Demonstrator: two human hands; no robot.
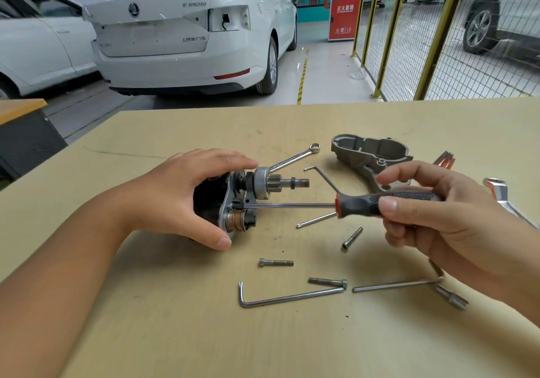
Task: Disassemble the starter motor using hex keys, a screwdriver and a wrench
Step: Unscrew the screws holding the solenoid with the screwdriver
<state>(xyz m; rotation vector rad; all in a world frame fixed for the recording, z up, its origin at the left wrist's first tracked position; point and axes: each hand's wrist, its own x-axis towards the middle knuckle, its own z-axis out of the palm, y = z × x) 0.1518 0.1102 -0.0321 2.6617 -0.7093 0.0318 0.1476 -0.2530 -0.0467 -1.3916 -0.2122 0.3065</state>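
— Which step is being worked?
— A screw on the starter motor [230, 202], lying on the table [175, 319], is being engaged by the screwdriver [359, 203], gripped by the right hand [432, 216]; the body is being clasped by the left hand [181, 199].
— Next?
— Probably steady turning, tip kept seated.

We're looking at a matt, pale wood-look desk [175, 333] — scuffed in spots. The screwdriver [365, 203] shows a glossy steel shaft and dimpled black rubbery grip; the starter motor [233, 199] is dull grey metal, and the hex keys [289, 297] gleam smooth — bright chrome.
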